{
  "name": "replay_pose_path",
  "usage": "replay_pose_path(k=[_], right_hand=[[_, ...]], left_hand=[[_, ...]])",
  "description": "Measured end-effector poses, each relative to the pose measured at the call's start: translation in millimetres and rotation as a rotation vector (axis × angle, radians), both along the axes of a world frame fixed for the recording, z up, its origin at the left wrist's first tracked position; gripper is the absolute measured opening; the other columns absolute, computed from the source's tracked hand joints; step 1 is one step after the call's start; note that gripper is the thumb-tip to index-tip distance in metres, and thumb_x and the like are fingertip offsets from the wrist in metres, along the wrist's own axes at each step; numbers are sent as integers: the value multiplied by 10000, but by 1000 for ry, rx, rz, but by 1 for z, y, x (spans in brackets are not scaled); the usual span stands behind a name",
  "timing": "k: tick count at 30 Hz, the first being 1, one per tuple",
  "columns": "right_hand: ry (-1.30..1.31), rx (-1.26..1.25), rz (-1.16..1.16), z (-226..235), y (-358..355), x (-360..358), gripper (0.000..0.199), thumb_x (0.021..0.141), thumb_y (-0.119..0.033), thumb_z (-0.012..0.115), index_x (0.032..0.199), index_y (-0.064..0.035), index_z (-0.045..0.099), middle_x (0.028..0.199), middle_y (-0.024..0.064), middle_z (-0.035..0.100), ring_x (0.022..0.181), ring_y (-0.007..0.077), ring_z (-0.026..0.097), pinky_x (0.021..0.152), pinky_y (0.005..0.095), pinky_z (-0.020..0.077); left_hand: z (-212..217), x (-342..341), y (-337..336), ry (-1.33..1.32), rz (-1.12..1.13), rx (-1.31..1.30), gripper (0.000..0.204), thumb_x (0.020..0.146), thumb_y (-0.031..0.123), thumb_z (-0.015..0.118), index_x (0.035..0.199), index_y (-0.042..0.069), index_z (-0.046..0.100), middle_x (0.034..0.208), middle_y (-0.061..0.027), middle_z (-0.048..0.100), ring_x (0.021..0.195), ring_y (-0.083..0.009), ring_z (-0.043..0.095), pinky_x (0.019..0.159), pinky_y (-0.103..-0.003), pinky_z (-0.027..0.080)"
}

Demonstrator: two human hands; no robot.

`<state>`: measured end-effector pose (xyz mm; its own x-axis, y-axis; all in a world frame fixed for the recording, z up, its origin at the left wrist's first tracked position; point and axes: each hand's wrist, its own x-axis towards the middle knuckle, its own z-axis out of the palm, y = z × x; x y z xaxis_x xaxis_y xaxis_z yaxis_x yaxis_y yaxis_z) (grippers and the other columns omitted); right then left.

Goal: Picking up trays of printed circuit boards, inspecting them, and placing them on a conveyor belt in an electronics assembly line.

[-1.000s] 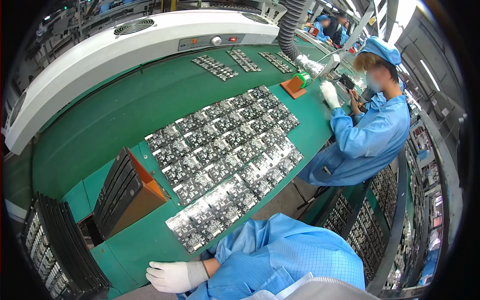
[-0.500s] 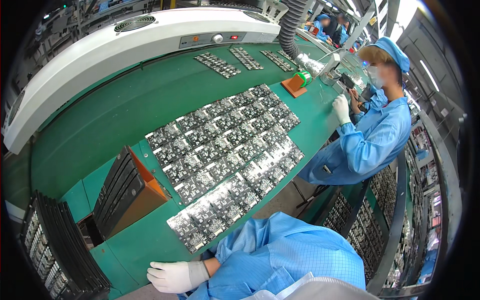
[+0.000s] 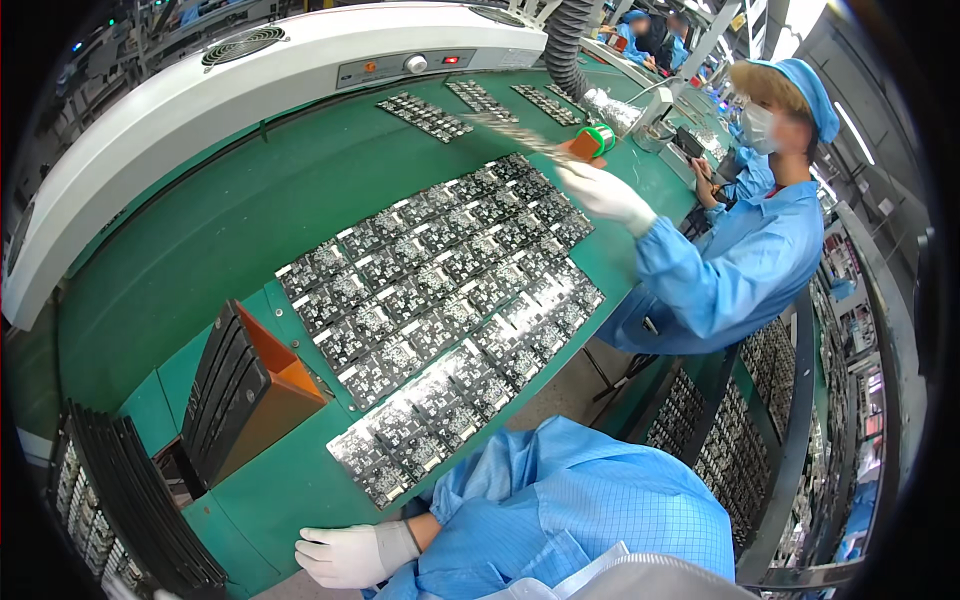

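Your left hand [image 3: 350, 553], in a white glove, rests flat at the near edge of the green bench [image 3: 200, 230] with its fingers loosely curled and nothing in them, just where it lay a second ago; your right hand is out of sight behind your blue sleeve [image 3: 560, 510], so you cannot tell how it stands. The change is all on your co-worker's side: a second ago that person's gloved hand [image 3: 605, 192] was up near their face, and now it reaches out over the far end of the bench, pinching a blurred strip of circuit boards [image 3: 505, 128] in the air. The big spread of circuit boards [image 3: 440, 290] in front of you lies untouched, beside the orange-and-black rack [image 3: 250, 385], so your own work looks paused.
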<state>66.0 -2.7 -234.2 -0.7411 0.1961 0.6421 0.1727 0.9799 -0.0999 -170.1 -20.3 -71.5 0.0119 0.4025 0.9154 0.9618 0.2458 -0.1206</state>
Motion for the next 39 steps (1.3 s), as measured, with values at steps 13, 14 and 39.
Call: replay_pose_path(k=[13, 14, 39], right_hand=[[-14, -1, 8, -4, 3, 4, 337, 867, -244, 562, 1011, 28, 700, 1198, 242, 642, 1158, 375, 601, 1110, 538, 437], [-3, 13, 4, -3, 4, 4, 345, 862, -247, 563, 1011, 33, 699, 1198, 246, 641, 1158, 379, 600, 1109, 539, 437], [-63, -13, 20, -1, 4, 6, 370, 874, -262, 544, 1055, 17, 706, 1237, 231, 636, 1194, 369, 589, 1123, 545, 428]], left_hand=[[-19, 16, 29, 83, 158, -90, 322, 1071, 291, 565, 1251, 73, 720, 1296, -119, 703, 1268, -370, 613, 1136, -514, 351], [-19, 15, 30, 88, 164, -90, 316, 1072, 290, 563, 1240, 77, 725, 1296, -113, 704, 1271, -363, 612, 1137, -510, 352], [-15, 23, 36, 74, 7, -6, 270, 1060, 249, 588, 1144, 45, 744, 1163, -125, 753, 1135, -379, 683, 1016, -499, 463]])
